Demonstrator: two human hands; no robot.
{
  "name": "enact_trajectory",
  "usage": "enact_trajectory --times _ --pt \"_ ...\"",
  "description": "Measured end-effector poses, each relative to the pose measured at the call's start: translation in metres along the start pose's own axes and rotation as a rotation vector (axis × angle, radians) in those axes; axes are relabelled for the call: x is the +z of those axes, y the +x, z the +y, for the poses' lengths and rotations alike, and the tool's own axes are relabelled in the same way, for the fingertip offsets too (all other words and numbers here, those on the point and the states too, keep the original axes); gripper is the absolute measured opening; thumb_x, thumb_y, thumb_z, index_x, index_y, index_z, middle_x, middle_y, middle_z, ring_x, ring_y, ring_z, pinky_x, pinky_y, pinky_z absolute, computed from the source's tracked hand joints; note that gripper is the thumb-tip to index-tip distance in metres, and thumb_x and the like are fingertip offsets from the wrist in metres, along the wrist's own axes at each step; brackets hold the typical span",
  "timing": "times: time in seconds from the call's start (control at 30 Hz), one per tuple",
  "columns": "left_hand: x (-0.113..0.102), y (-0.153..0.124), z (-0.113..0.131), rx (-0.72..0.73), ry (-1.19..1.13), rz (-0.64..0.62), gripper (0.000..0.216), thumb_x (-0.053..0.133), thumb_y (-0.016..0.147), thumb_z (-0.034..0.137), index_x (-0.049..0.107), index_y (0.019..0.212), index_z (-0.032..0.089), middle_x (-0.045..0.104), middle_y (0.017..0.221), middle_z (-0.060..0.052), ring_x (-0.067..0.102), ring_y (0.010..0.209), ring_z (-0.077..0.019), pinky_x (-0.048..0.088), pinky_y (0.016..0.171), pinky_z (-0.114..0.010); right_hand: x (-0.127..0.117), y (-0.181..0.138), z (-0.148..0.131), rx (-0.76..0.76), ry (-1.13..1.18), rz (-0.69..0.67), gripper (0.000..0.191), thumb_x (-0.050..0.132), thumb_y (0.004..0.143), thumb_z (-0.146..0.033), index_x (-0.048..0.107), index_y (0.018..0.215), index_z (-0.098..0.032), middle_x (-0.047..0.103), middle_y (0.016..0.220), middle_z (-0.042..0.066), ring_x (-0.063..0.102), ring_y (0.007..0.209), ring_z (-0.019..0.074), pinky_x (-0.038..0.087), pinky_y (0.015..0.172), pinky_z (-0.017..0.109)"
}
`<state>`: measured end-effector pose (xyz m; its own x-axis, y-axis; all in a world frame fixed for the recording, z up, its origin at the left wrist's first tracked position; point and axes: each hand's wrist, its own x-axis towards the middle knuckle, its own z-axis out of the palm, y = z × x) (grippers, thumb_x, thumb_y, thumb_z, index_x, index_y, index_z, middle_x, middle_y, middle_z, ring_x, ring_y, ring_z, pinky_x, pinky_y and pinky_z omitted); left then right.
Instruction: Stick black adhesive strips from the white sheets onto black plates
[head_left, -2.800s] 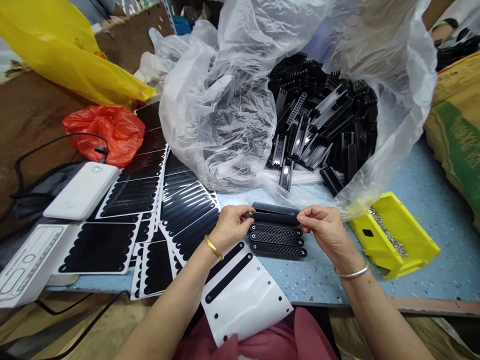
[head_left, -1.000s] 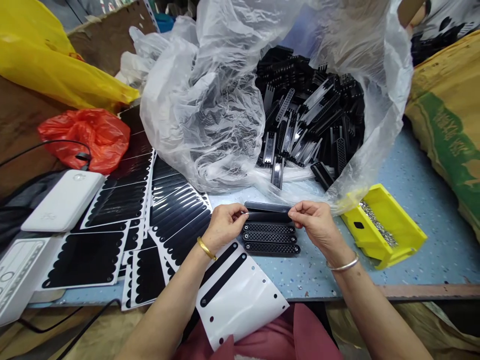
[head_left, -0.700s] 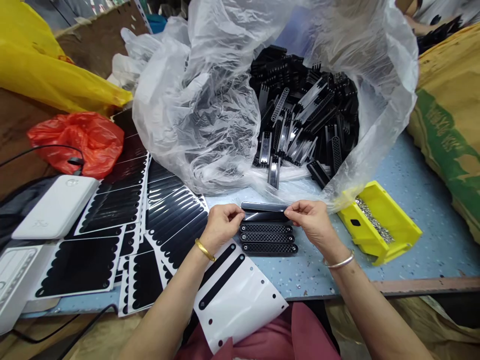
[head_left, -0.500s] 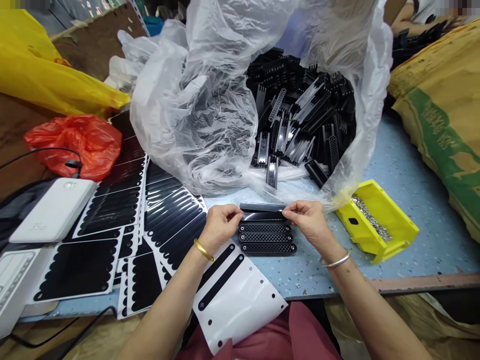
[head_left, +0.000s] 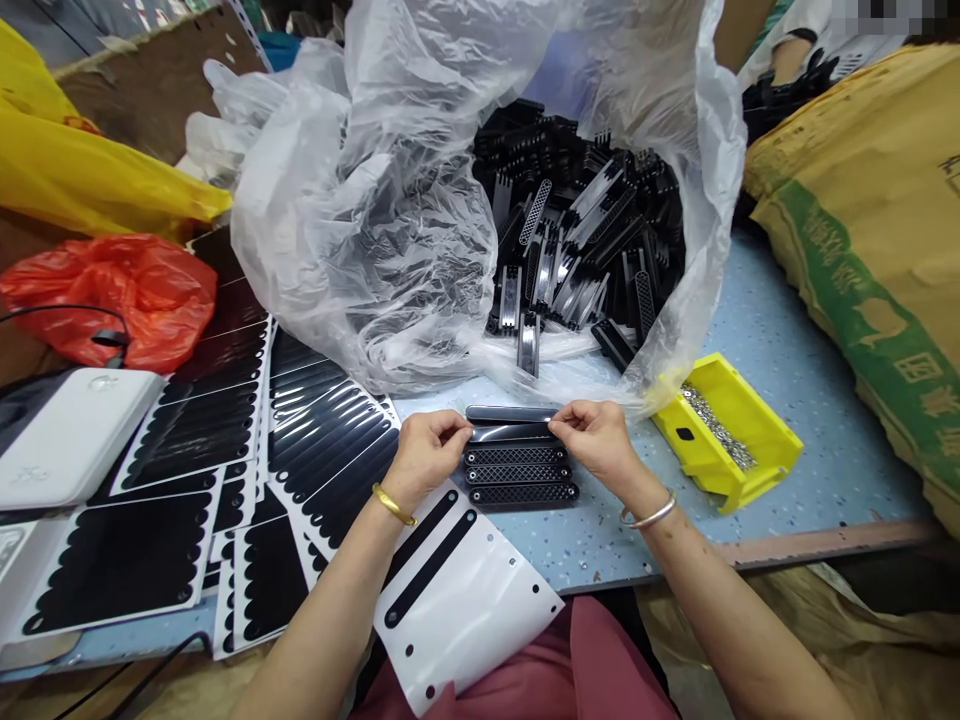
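My left hand (head_left: 429, 458) and my right hand (head_left: 600, 440) pinch the two ends of a glossy black adhesive strip (head_left: 510, 433), stretched level between them. It lies over or just above one of the black plastic bars in a short row; whether it touches is unclear. Behind it is a bar with a smooth, shiny top (head_left: 506, 412). On the near side are several bars with a lattice-patterned top (head_left: 517, 474) and a small metal piece at each end. Below my left wrist, a white backing sheet (head_left: 472, 610) carries two black strips and rests partly on my lap.
A large clear plastic bag (head_left: 360, 250) spills open with many black plastic bars (head_left: 570, 230). To the right stands a yellow bin (head_left: 757, 430) of small metal parts. Sheets of black strips (head_left: 322, 420), a white power bank (head_left: 79, 435) and a red bag (head_left: 112, 300) are left.
The whole view has shifted, so most things appear farther left. Both hands keep their pinch on the adhesive strip at nearly the same place over the row of bars.
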<state>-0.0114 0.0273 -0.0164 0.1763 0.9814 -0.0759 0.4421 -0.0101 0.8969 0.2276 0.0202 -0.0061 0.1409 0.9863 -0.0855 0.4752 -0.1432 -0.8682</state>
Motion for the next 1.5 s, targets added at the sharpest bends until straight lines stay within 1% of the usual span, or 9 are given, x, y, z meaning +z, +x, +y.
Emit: enact_trajectory --times 0.17,0.27,0.47,0.63,0.83,0.93,1.2,1.33,1.5 --pt "-0.0006 -0.0004 0.0019 -0.015 0.018 -0.002 0.018 0.06 0.076 0.028 0.07 0.068 0.016 0.065 0.061 -0.002 0.056 0.059 -0.0148 0.043 0.057 -0.024 -0.0004 -0.0009 0.0004 -0.085 -0.145 -0.002 0.012 0.064 0.065 -0.018 0.068 0.054 -0.019 0.063 0.048 0.002 0.051 0.045 0.0138 0.036 0.045 0.025" --pt "-0.0003 -0.0001 0.0012 -0.008 0.02 0.005 0.018 0.06 0.076 0.029 0.071 0.069 0.017 0.065 0.061 -0.002 0.057 0.059 -0.0151 0.045 0.058 -0.025 -0.0007 -0.0013 0.0016 -0.093 -0.184 0.004 0.012 0.063 0.065 -0.018 0.069 0.055 -0.019 0.063 0.049 0.002 0.052 0.046 0.0141 0.036 0.046 0.026" --pt "0.0007 0.0008 -0.0013 0.003 0.026 0.012 0.018 0.059 0.075 0.029 0.07 0.067 0.017 0.065 0.06 -0.002 0.057 0.058 -0.0151 0.045 0.057 -0.024 -0.0016 0.0003 0.0015 -0.031 -0.059 -0.032 0.011 0.064 0.063 -0.019 0.068 0.053 -0.017 0.063 0.049 0.002 0.05 0.044 0.013 0.037 0.045 0.025" --pt "0.0011 0.0005 -0.0009 0.005 0.033 0.014 0.019 0.058 0.076 0.029 0.07 0.067 0.016 0.066 0.062 -0.003 0.058 0.06 -0.0157 0.046 0.059 -0.025 -0.0026 0.0005 -0.0001 0.005 -0.029 -0.016 0.01 0.064 0.06 -0.018 0.067 0.051 -0.017 0.062 0.047 0.001 0.05 0.045 0.0126 0.036 0.046 0.025" --pt "0.0012 0.0011 -0.001 0.009 0.046 0.023 0.02 0.058 0.076 0.029 0.069 0.066 0.017 0.065 0.06 -0.002 0.057 0.059 -0.0151 0.044 0.059 -0.025 -0.0048 0.0007 -0.0017 0.078 0.079 -0.056 0.009 0.065 0.058 -0.021 0.065 0.05 -0.017 0.059 0.046 0.0 0.047 0.044 0.0115 0.036 0.044 0.024" --pt "0.0017 0.0014 -0.0014 0.01 0.051 0.021 0.02 0.058 0.075 0.03 0.068 0.065 0.017 0.065 0.061 -0.002 0.057 0.059 -0.0154 0.044 0.059 -0.026 -0.0038 -0.0003 -0.0013 0.065 0.041 -0.044 0.009 0.064 0.058 -0.021 0.066 0.05 -0.016 0.06 0.047 0.001 0.048 0.045 0.0119 0.036 0.045 0.024" --pt "0.0022 0.0012 0.0006 -0.01 0.03 0.013 0.02 0.058 0.074 0.031 0.067 0.065 0.016 0.062 0.058 -0.002 0.054 0.057 -0.0155 0.041 0.058 -0.027 -0.0005 -0.0037 0.004 -0.074 -0.119 0.016 0.012 0.061 0.062 -0.02 0.065 0.052 -0.015 0.059 0.046 0.001 0.048 0.044 0.0112 0.034 0.044 0.023" --pt "0.0026 0.0015 0.0007 -0.014 0.029 0.022 0.02 0.057 0.073 0.031 0.067 0.064 0.016 0.06 0.056 -0.002 0.053 0.056 -0.0151 0.04 0.057 -0.027 -0.0014 -0.0033 0.0036 -0.061 -0.096 -0.001 0.012 0.06 0.062 -0.019 0.065 0.053 -0.016 0.06 0.046 0.001 0.049 0.043 0.0111 0.035 0.044 0.022" --pt "0.0027 0.0015 -0.0002 -0.006 0.04 0.026 0.021 0.057 0.074 0.031 0.066 0.064 0.016 0.062 0.058 -0.002 0.053 0.058 -0.0152 0.04 0.059 -0.027 -0.0015 -0.0032 0.0039 -0.038 -0.078 -0.018 0.011 0.06 0.062 -0.02 0.064 0.053 -0.015 0.061 0.047 0.001 0.05 0.044 0.0118 0.036 0.044 0.022"
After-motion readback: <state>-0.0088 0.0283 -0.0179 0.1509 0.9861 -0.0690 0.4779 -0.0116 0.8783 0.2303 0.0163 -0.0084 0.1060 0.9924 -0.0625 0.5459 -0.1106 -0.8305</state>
